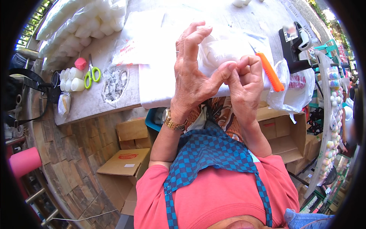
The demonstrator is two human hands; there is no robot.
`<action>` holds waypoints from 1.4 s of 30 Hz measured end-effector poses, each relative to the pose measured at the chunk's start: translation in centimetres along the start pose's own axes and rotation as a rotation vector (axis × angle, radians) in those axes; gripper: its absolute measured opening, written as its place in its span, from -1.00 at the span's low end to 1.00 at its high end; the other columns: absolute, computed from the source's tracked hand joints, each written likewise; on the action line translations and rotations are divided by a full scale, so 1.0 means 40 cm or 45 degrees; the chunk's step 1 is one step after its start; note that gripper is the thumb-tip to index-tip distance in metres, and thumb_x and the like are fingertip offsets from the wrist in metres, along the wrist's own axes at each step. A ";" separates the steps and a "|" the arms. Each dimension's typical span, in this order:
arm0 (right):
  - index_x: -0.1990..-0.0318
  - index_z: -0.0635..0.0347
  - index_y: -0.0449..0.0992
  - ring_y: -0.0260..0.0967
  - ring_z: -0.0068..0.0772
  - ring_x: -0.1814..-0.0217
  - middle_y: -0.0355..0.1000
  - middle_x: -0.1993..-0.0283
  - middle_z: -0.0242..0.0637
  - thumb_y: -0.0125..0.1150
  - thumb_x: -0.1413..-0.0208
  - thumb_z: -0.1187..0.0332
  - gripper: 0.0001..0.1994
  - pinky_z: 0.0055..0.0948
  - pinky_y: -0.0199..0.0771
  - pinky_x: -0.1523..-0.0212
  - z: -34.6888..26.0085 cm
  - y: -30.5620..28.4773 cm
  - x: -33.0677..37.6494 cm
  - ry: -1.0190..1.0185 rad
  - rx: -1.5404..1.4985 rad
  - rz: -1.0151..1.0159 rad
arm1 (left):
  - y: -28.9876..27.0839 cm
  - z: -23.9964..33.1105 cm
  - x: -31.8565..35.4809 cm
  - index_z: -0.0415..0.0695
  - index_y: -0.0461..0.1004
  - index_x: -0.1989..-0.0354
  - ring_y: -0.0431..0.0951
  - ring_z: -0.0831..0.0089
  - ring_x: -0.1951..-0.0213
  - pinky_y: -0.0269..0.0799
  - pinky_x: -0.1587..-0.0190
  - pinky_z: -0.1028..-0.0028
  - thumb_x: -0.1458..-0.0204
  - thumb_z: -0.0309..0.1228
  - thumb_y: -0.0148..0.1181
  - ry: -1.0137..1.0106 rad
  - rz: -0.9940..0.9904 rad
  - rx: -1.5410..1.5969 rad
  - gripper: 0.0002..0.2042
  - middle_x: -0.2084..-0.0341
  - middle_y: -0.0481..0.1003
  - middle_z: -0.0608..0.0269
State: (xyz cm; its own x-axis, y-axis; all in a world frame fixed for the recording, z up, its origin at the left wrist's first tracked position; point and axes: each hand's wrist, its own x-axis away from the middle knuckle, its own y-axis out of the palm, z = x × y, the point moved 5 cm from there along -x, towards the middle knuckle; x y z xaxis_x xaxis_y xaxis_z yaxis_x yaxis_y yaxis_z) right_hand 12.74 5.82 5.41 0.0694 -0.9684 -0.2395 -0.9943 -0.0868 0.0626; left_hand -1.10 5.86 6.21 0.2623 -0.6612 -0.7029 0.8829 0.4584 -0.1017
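Note:
My left hand (195,68) is raised over the table edge with its fingers spread and its thumb stretched toward my right hand. The fingers of my right hand (247,82) are pinched together, touching or nearly touching the left thumb tip. Whatever the pinch holds is too small or too hidden to make out. Just beyond both hands lies a clear plastic bag (218,51) with whitish rounded items inside, partly covered by my fingers. An orange-handled utility knife (270,72) rests to the right of my right hand, on a white cloth (156,89).
At left are green-handled scissors (92,76), small white cylinders (77,84), a pink piece (80,63) and large bags of white cups (91,24). A black tape dispenser (293,51) and a white plastic bag (295,93) sit right. Cardboard boxes (126,160) stand below the table.

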 end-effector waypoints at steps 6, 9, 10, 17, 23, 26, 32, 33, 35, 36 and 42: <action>0.25 0.18 0.26 0.26 -0.77 0.43 0.34 0.46 -0.50 0.27 -0.21 0.40 -0.76 -0.72 0.31 0.43 0.063 0.001 0.011 0.210 -0.046 -0.057 | 0.013 -0.008 0.003 -0.08 0.25 -0.23 0.35 -0.09 -0.22 0.40 -0.19 0.12 0.13 -0.29 0.44 -0.020 -0.176 0.039 -0.30 -0.26 0.22 -0.18; 0.19 0.20 0.29 0.30 -0.74 0.42 0.36 0.44 -0.47 0.21 -0.21 0.49 -0.82 -0.69 0.33 0.40 0.060 -0.012 0.008 0.224 0.005 -0.130 | 0.017 -0.026 0.004 -0.03 0.22 -0.28 0.31 -0.13 -0.25 0.39 -0.20 0.10 0.15 -0.31 0.43 0.015 -0.194 -0.022 -0.25 -0.27 0.20 -0.19; 0.16 0.21 0.30 0.31 -0.72 0.41 0.36 0.43 -0.45 0.18 -0.21 0.53 -0.84 -0.68 0.35 0.38 0.060 -0.016 0.009 0.237 0.011 -0.156 | 0.017 -0.029 0.005 -0.01 0.21 -0.31 0.30 -0.15 -0.25 0.39 -0.20 0.09 0.15 -0.32 0.43 0.039 -0.203 -0.066 -0.23 -0.28 0.19 -0.20; 0.02 0.25 0.31 0.34 -0.63 0.31 0.39 0.27 -0.34 0.06 -0.18 0.60 -0.77 -0.62 0.39 0.25 0.032 -0.097 0.016 0.120 -0.070 -0.025 | 0.047 -0.038 0.036 0.04 -0.04 -0.46 0.24 -0.14 -0.27 0.38 -0.17 0.05 0.17 -0.44 0.37 0.017 -0.372 -0.253 -0.04 -0.29 0.16 -0.22; -0.07 0.27 0.32 0.36 -0.60 0.24 0.38 0.15 -0.30 0.09 -0.15 0.60 -0.68 -0.57 0.46 0.16 0.026 -0.131 0.003 -0.039 0.087 -0.051 | 0.020 0.007 0.022 -0.18 0.00 -0.43 0.36 -0.15 -0.13 0.31 -0.17 0.09 0.00 -0.21 0.32 -0.488 -0.323 -0.111 -0.15 -0.09 0.35 -0.37; -0.18 0.25 0.33 0.39 -0.56 0.17 0.38 -0.01 -0.24 0.13 -0.09 0.62 -0.55 -0.50 0.52 0.08 0.016 -0.087 0.014 -0.069 0.229 -0.226 | -0.004 0.023 0.011 -0.30 0.10 -0.37 0.38 -0.12 -0.11 0.37 -0.09 0.07 -0.17 -0.11 0.14 -0.381 -0.323 -0.317 -0.30 -0.08 0.36 -0.38; -0.03 0.27 0.43 0.43 -0.50 0.25 0.42 0.08 -0.24 0.17 -0.06 0.62 -0.66 -0.48 0.54 0.19 0.043 -0.102 0.028 0.043 0.342 -0.115 | -0.051 0.035 0.061 -0.18 0.32 -0.25 0.28 0.01 -0.27 0.07 -0.33 0.02 -0.14 -0.23 0.13 -0.568 -0.253 -0.028 -0.48 -0.23 0.28 -0.07; 0.01 0.27 0.46 0.43 -0.48 0.29 0.42 0.11 -0.24 0.18 -0.06 0.61 -0.69 -0.47 0.53 0.21 0.042 -0.112 0.030 0.042 0.470 -0.103 | -0.061 0.041 0.077 -0.15 0.34 -0.24 0.27 0.00 -0.27 0.00 -0.33 -0.07 -0.10 -0.26 0.16 -0.487 -0.310 -0.291 -0.48 -0.24 0.27 -0.06; 0.10 0.26 0.48 0.42 -0.45 0.34 0.42 0.18 -0.24 0.22 -0.05 0.57 -0.76 -0.44 0.50 0.27 0.007 -0.125 0.038 -0.168 0.695 -0.099 | -0.091 0.047 0.101 -0.10 0.37 -0.23 0.26 -0.02 -0.28 -0.12 -0.33 -0.24 -0.03 -0.31 0.23 -0.316 -0.418 -0.811 -0.47 -0.26 0.25 -0.04; 0.15 0.26 0.50 0.41 -0.44 0.37 0.42 0.21 -0.24 0.25 -0.04 0.55 -0.80 -0.43 0.48 0.30 -0.007 -0.129 0.046 -0.275 0.806 -0.099 | -0.094 0.036 0.109 -0.07 0.45 -0.15 0.29 0.03 -0.26 -0.22 -0.30 -0.37 0.03 -0.34 0.28 -0.323 -0.428 -0.843 -0.50 -0.24 0.30 0.03; 0.30 0.21 0.46 0.41 -0.25 0.34 0.42 0.25 -0.21 0.36 0.02 0.48 -0.83 -0.32 0.43 0.32 -0.002 -0.100 0.097 -0.530 0.957 -0.189 | -0.075 0.007 0.111 -0.12 0.59 0.19 0.46 0.19 -0.09 0.15 -0.24 -0.01 0.00 -0.42 0.32 -0.237 -0.470 -0.740 -0.81 0.06 0.55 0.17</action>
State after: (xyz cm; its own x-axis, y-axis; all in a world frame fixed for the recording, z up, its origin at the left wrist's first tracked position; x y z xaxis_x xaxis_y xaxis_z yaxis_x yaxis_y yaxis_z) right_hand 17.00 2.38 4.31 0.3129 -0.7823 -0.5386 -0.7775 0.1147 -0.6183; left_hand -2.49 1.37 3.59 0.0938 -0.9009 -0.4238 0.5901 0.3931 -0.7051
